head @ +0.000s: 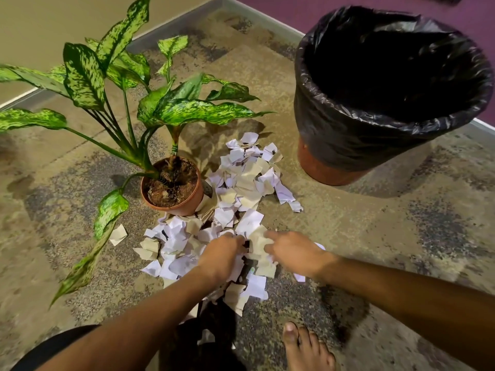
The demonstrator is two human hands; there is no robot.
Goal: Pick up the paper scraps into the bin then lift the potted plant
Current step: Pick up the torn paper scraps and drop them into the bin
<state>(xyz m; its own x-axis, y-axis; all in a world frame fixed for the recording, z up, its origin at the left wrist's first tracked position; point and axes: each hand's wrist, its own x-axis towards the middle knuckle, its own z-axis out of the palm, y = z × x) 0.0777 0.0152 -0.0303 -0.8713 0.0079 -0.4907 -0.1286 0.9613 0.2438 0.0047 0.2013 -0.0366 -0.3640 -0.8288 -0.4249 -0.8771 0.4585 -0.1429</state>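
A heap of white and beige paper scraps (241, 188) lies on the carpet between the potted plant and the bin. The potted plant (174, 186) has spotted green leaves and stands in a terracotta pot just left of the heap. The bin (385, 103), lined with a black bag, stands at the upper right. My left hand (223, 254) is dug into the near end of the heap, its fingers curled round scraps. My right hand (290, 250) grips scraps beside it, index finger stretched out.
My bare right foot (305, 346) stands on the carpet below the heap. A single loose scrap (118, 234) lies left of the pile under a drooping leaf. A beige wall with a grey skirting board (166, 30) runs behind the plant.
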